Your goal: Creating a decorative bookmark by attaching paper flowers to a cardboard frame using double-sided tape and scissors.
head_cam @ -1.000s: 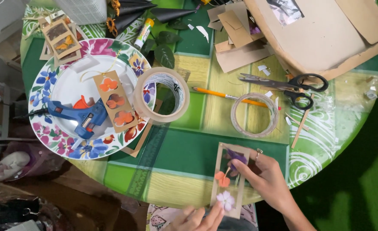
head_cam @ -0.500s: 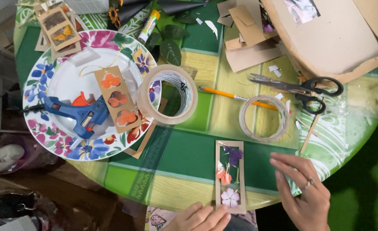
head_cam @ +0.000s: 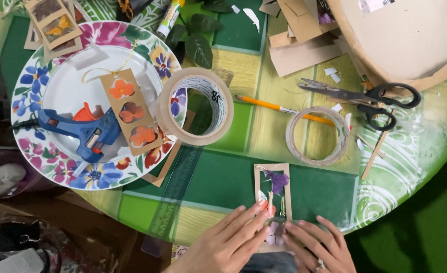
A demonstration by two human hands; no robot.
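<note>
Near the table edge (head_cam: 132,215), both hands, left (head_cam: 228,242) and right (head_cam: 317,245), press flat, ungripping, on the cardboard frame (head_cam: 272,194)

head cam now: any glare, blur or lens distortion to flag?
Head view: light is even and soft, shadows faint. Sharp on the cardboard flower frame under the left hand and right hand. Mild glare on the white plate and the clear tape roll. Table edge bows, wide-angle distortion; lower-left clutter is dark.
</note>
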